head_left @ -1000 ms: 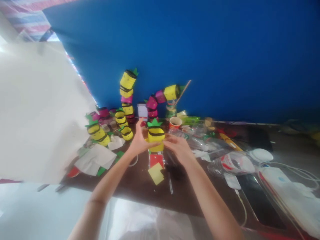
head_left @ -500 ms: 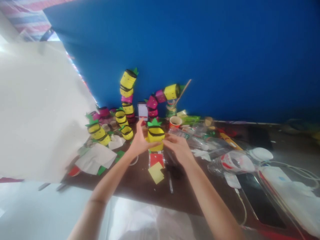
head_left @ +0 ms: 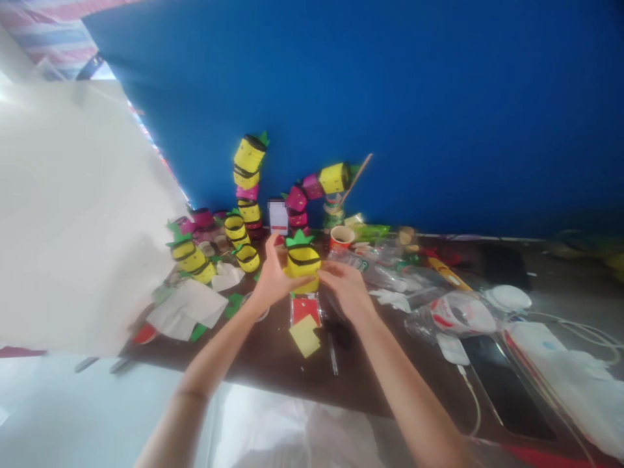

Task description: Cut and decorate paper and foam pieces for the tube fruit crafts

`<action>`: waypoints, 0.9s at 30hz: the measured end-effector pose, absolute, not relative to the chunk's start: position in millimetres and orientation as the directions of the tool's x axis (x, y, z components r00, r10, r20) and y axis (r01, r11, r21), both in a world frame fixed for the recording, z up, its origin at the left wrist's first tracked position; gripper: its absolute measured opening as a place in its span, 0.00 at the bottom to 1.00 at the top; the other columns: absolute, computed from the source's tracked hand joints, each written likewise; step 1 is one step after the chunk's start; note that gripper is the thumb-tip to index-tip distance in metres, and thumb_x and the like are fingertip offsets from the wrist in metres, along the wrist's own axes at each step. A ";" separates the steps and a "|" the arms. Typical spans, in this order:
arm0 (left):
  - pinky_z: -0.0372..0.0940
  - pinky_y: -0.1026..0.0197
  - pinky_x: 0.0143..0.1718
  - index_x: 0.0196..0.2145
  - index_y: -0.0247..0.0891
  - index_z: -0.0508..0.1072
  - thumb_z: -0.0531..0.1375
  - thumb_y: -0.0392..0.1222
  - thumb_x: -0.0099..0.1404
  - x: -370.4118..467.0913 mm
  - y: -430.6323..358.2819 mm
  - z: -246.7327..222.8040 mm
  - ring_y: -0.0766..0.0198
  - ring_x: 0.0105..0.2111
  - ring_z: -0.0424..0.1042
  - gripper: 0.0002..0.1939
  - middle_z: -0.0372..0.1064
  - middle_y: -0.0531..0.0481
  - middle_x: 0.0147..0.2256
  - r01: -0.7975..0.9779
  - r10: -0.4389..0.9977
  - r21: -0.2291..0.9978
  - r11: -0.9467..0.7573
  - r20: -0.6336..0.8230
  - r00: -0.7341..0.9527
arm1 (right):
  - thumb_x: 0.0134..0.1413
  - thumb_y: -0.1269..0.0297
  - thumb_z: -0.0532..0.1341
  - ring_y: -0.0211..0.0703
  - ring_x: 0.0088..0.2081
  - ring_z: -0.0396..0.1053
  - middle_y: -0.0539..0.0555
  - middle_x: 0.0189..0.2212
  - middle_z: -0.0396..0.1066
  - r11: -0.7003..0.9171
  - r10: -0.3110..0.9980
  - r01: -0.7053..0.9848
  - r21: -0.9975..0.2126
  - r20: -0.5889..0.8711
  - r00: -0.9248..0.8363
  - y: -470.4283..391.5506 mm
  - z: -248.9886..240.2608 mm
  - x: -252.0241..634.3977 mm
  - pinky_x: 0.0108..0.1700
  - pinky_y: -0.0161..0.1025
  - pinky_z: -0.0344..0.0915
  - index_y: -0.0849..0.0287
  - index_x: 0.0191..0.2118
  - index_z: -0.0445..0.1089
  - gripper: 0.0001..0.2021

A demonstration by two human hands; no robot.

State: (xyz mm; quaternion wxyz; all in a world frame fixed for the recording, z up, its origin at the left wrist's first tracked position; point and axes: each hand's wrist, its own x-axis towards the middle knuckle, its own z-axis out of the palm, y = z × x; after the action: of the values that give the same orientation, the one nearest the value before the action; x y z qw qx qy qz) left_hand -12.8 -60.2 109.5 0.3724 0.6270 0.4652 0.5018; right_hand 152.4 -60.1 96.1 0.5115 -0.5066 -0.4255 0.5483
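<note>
A yellow paper cup-shaped pineapple craft (head_left: 303, 263) with a black band and green leaves stands upright between my hands. My left hand (head_left: 273, 276) grips its left side, the thumb lying across its front. At its right side, the fingers of my right hand (head_left: 344, 283) are pinched together against the yellow wall. Just below it on the table lie a red card (head_left: 305, 311) and a yellow paper piece (head_left: 305, 336). Behind it are stacks of similar yellow crafts (head_left: 250, 156) and magenta ones (head_left: 297, 201).
A phone (head_left: 278, 216) stands upright at the back, near an orange-rimmed paper cup (head_left: 342, 237). White paper (head_left: 188, 311) and green scraps lie left. On the right are a plastic bottle (head_left: 455, 314), a yellow cutter (head_left: 448, 273), a cable and a dark tablet-like device (head_left: 509, 389).
Almost nothing differs. The pineapple craft and both hands keep their places, with only a very slight shift of the whole view.
</note>
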 end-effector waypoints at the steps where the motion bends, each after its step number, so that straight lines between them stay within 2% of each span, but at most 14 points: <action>1: 0.61 0.48 0.49 0.60 0.45 0.37 0.70 0.46 0.40 -12.9 -60.5 109.7 0.52 0.48 0.65 0.58 0.61 0.40 0.49 0.209 0.957 0.934 -0.289 0.283 0.061 | 0.32 0.61 0.68 0.44 0.32 0.70 0.52 0.26 0.72 -0.113 0.992 -0.133 -0.985 -0.119 0.041 -60.3 96.3 151.9 0.38 0.41 0.65 0.61 0.27 0.71 0.12; 4: 0.61 0.48 0.48 0.60 0.45 0.38 0.71 0.45 0.40 -13.9 -60.6 110.0 0.52 0.47 0.65 0.58 0.61 0.40 0.48 0.205 0.962 0.940 -0.272 0.267 0.052 | 0.37 0.60 0.66 0.43 0.31 0.69 0.51 0.25 0.71 -0.050 0.997 -0.080 -0.996 -0.054 0.052 -61.9 95.1 153.1 0.36 0.41 0.65 0.60 0.27 0.69 0.11; 5: 0.62 0.49 0.48 0.60 0.45 0.38 0.71 0.44 0.39 -14.5 -60.3 109.8 0.52 0.47 0.66 0.58 0.61 0.41 0.48 0.204 0.966 0.944 -0.258 0.254 0.048 | 0.40 0.60 0.65 0.44 0.33 0.69 0.53 0.28 0.71 0.018 0.998 -0.019 -1.000 0.016 0.065 -63.2 94.3 154.6 0.37 0.42 0.66 0.59 0.28 0.69 0.09; 7: 0.64 0.49 0.45 0.60 0.45 0.38 0.71 0.44 0.39 -16.0 -59.5 109.2 0.53 0.45 0.66 0.59 0.62 0.42 0.45 0.202 0.977 0.956 -0.212 0.208 0.042 | 0.45 0.62 0.61 0.47 0.39 0.68 0.56 0.36 0.70 0.233 0.961 0.192 -0.953 0.256 0.102 -67.8 92.0 159.0 0.41 0.44 0.65 0.58 0.31 0.71 0.07; 9: 0.66 0.50 0.42 0.60 0.45 0.38 0.71 0.44 0.39 -17.5 -58.5 108.2 0.54 0.42 0.68 0.59 0.62 0.44 0.42 0.188 0.987 0.969 -0.160 0.153 0.050 | 0.48 0.66 0.59 0.50 0.47 0.64 0.57 0.44 0.66 0.459 0.833 0.452 -0.765 0.547 0.081 -74.3 88.9 163.6 0.48 0.49 0.62 0.56 0.35 0.72 0.08; 11: 0.66 0.51 0.41 0.60 0.45 0.38 0.71 0.44 0.39 -18.3 -58.0 107.0 0.55 0.41 0.68 0.59 0.62 0.45 0.41 0.166 0.991 0.978 -0.128 0.118 0.069 | 0.48 0.70 0.57 0.53 0.51 0.60 0.57 0.49 0.62 0.564 0.706 0.626 -0.539 0.708 -0.027 -81.3 85.3 166.6 0.52 0.54 0.57 0.52 0.42 0.71 0.14; 14: 0.65 0.50 0.42 0.59 0.46 0.39 0.71 0.44 0.39 -17.5 -58.6 106.6 0.55 0.42 0.67 0.58 0.61 0.44 0.43 0.136 0.991 0.983 -0.123 0.113 0.077 | 0.46 0.74 0.57 0.57 0.55 0.54 0.54 0.57 0.52 0.604 0.633 0.728 -0.325 0.750 -0.191 -88.7 81.1 167.3 0.54 0.58 0.53 0.46 0.49 0.67 0.24; 17: 0.66 0.50 0.42 0.59 0.47 0.39 0.71 0.44 0.40 -15.4 -60.2 108.1 0.55 0.43 0.67 0.57 0.60 0.44 0.46 0.110 0.991 0.987 -0.115 0.107 0.075 | 0.45 0.76 0.56 0.58 0.57 0.50 0.52 0.61 0.45 0.606 0.619 0.761 -0.231 0.739 -0.268 -90.8 80.1 166.3 0.54 0.58 0.53 0.44 0.53 0.62 0.28; 22: 0.66 0.51 0.42 0.59 0.45 0.41 0.71 0.43 0.39 -15.3 -60.2 108.2 0.55 0.43 0.66 0.57 0.60 0.45 0.44 0.129 0.995 0.988 -0.082 0.073 0.074 | 0.45 0.75 0.56 0.59 0.57 0.50 0.51 0.62 0.43 0.611 0.604 0.763 -0.211 0.747 -0.277 -91.1 80.0 167.9 0.53 0.58 0.53 0.43 0.54 0.61 0.29; 27: 0.66 0.51 0.43 0.59 0.45 0.44 0.71 0.43 0.39 -17.8 -59.4 106.7 0.54 0.44 0.65 0.55 0.59 0.42 0.47 0.135 0.993 0.986 -0.097 0.087 0.073 | 0.45 0.73 0.57 0.59 0.56 0.52 0.52 0.61 0.45 0.574 0.598 0.799 -0.178 0.758 -0.261 -94.5 78.5 168.4 0.53 0.57 0.51 0.43 0.53 0.62 0.28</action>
State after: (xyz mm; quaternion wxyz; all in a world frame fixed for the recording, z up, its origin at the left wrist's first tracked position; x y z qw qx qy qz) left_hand -17.8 -59.4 106.7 0.4570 0.5725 0.4928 0.4697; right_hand 168.4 -94.5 78.5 0.4141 -0.4450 -0.7847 -0.1216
